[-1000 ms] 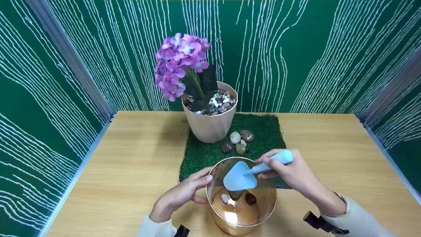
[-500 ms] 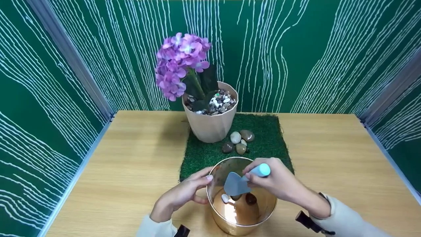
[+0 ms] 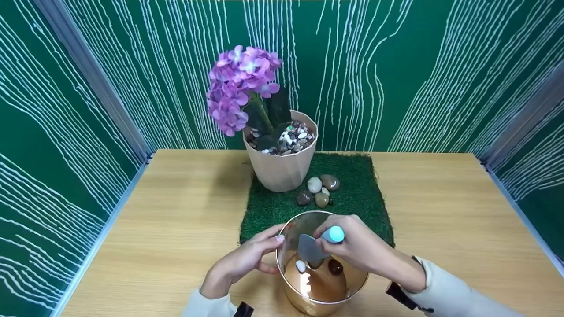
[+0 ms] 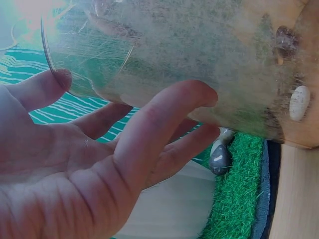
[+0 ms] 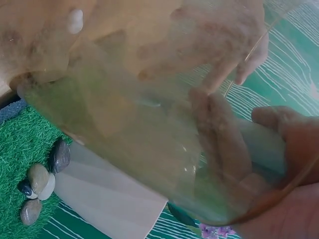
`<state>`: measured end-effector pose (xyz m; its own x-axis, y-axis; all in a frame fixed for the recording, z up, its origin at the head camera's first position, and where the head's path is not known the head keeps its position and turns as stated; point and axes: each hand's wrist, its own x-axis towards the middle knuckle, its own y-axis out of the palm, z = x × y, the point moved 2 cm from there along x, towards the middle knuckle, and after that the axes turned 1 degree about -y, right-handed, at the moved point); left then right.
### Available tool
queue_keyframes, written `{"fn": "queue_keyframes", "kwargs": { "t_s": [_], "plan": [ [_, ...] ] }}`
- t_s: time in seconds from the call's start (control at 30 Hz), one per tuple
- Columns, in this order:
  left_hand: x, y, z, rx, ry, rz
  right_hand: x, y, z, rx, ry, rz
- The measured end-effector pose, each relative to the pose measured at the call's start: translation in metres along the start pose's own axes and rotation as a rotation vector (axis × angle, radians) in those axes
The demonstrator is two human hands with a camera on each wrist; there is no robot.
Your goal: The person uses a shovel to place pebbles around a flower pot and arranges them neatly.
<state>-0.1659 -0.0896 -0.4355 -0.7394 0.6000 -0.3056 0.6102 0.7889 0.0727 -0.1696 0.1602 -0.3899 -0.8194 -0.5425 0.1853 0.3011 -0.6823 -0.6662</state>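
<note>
A clear amber bowl (image 3: pixel 304 304) with a gold rim stands at the table's front. My left hand (image 3: pixel 246 255) holds its left side, the thumb bent against the outer wall in the left wrist view. My right hand (image 3: pixel 357 244) grips the handle of a small blue trowel (image 3: pixel 310 250), whose blade points down inside the bowl. On the bowl's bottom lie a white pebble (image 3: pixel 301 266) and a dark brown stone (image 3: pixel 335 267). A third stone (image 3: pixel 314 265) shows partly below the blade. In the right wrist view the wall blurs the trowel handle (image 5: pixel 264 149).
Behind the bowl lies a green turf mat (image 3: pixel 352 176) with several smooth stones (image 3: pixel 315 185) on it. A pale pot (image 3: pixel 282 171) of purple flowers (image 3: pixel 244 88) and gravel stands on its back left. Green patterned walls (image 3: pixel 418 66) enclose the wooden table (image 3: pixel 189 198).
My right hand has moved left and down, over the bowl. The trowel has tipped from nearly level to steep, its blade deeper inside. My left hand has stayed in place.
</note>
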Motion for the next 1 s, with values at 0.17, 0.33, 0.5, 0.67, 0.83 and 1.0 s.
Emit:
{"fn": "queue_keyframes", "kwargs": {
  "t_s": [0.17, 0.33, 0.5, 0.67, 0.83, 1.0],
  "plan": [
    [0.0, 0.0, 0.0, 0.008, -0.001, 0.0, 0.003, 0.004, 0.001, -0.015, 0.012, 0.043],
    [0.001, 0.0, 0.001, 0.003, 0.003, -0.005, 0.005, 0.009, 0.003, -0.013, 0.019, 0.089],
    [0.001, 0.001, 0.001, 0.0, 0.008, -0.008, 0.005, 0.012, 0.003, -0.019, 0.013, 0.106],
    [0.001, 0.0, 0.001, 0.006, 0.008, -0.002, 0.005, 0.014, 0.003, 0.044, 0.02, 0.179],
    [0.001, -0.001, 0.0, 0.01, 0.005, 0.007, 0.005, 0.015, 0.003, 0.089, 0.027, 0.215],
    [0.0, 0.0, 0.0, 0.009, 0.002, 0.012, 0.004, 0.017, 0.003, 0.182, 0.019, 0.256]
  ]
}}
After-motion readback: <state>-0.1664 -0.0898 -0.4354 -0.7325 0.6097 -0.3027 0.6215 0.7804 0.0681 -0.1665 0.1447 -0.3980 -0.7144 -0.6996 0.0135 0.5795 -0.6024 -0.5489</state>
